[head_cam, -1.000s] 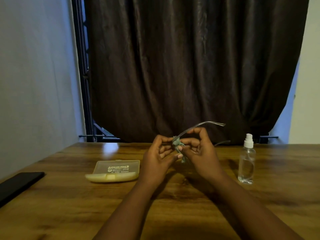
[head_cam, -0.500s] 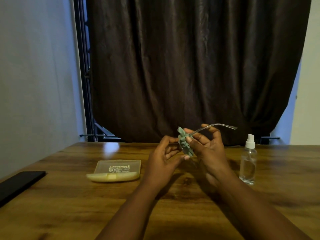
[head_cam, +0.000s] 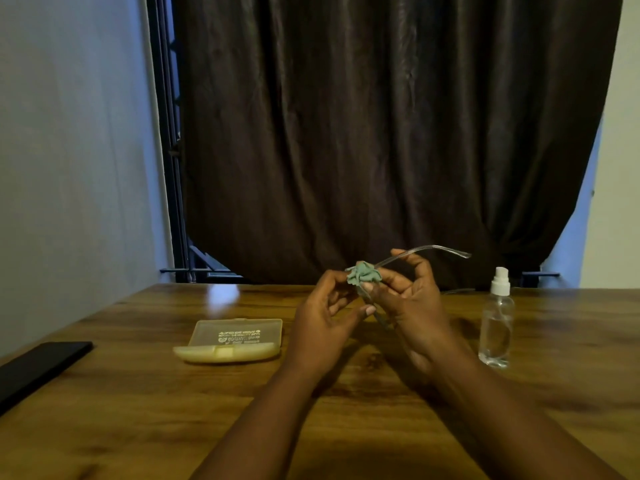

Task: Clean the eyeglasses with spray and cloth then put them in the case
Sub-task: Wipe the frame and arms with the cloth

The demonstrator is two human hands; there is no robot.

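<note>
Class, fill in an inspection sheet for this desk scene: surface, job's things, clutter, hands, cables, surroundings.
Surface: wooden table.
Job's things: clear eyeglasses and green cloth held above the table; yellowish case lies closed at left; spray bottle upright at right.
Clutter: black flat object at the left edge.
Hands: left hand and right hand work the cloth on the eyeglasses.
Cables: nothing seen.
Surroundings: dark curtain, pale walls.

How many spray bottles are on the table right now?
1. The clear spray bottle with a white nozzle stands upright on the wooden table, just beyond the right hand. No other shows in this view.
</note>
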